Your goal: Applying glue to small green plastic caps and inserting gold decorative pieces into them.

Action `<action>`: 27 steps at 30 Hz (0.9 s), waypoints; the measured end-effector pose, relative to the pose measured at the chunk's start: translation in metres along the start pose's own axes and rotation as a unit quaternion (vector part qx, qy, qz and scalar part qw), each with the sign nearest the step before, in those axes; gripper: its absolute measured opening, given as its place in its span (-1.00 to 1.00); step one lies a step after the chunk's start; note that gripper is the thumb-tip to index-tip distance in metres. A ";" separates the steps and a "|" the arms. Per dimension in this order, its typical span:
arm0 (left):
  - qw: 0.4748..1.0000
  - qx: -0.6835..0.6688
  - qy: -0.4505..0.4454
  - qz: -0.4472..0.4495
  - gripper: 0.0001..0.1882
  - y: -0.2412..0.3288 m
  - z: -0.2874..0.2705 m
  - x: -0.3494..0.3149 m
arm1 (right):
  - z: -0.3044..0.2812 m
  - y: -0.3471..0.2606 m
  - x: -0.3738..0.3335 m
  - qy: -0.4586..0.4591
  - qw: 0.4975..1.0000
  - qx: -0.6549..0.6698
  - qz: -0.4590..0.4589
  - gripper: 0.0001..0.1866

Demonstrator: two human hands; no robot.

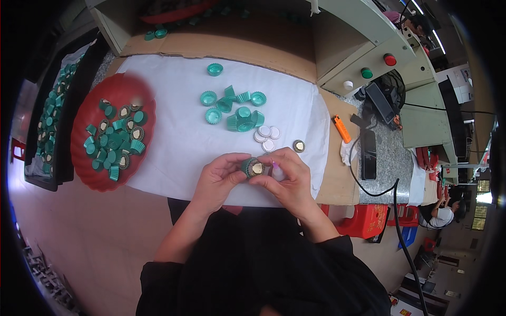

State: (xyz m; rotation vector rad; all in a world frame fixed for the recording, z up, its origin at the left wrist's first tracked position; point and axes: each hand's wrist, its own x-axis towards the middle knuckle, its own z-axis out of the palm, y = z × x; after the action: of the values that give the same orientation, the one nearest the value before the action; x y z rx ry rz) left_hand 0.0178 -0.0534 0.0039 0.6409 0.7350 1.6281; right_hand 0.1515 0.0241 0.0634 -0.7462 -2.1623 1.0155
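Green cap (255,167); round, ridged, pale-centred

One bottle (278,173), one orange cutter (341,129), three buttons (389,59) (heaped green cups (114,140) uncountable).

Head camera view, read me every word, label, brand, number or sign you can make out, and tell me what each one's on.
Nothing quotable.
Red stool: yellow marks like lettering, too small and blurred to read.
White box, upper right: dark marking, too small to read.
Teal cap in the hands: no lettering visible.
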 end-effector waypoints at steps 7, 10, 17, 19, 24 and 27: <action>1.000 0.008 -0.009 0.028 -0.71 -0.004 -0.002 -0.001 | 0.003 0.002 0.000 0.010 1.000 -0.001 -0.014 -0.67; 0.998 0.022 -0.010 0.055 -0.73 -0.006 -0.001 -0.001 | 0.004 0.004 0.000 0.008 1.000 0.027 -0.010 -0.67; 0.998 0.045 -0.009 0.041 -0.75 -0.008 -0.003 -0.004 | 0.000 0.007 0.000 -0.020 1.000 0.012 -0.017 -0.66; 0.996 0.086 0.011 0.031 -0.78 -0.004 0.000 -0.003 | -0.001 0.005 -0.001 -0.025 1.000 -0.003 -0.014 -0.66; 1.000 0.022 0.005 0.017 -0.81 -0.001 0.004 -0.001 | 0.003 0.003 -0.003 -0.049 0.998 -0.028 -0.017 -0.65; 1.000 0.013 0.020 0.002 -0.80 -0.002 0.004 -0.001 | 0.001 0.002 0.000 -0.061 0.997 -0.042 -0.006 -0.66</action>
State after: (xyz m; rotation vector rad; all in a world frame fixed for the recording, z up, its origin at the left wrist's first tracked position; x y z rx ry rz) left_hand 0.0221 -0.0534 0.0054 0.6306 0.7849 1.6407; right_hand 0.1508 0.0248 0.0610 -0.7256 -2.3240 0.9908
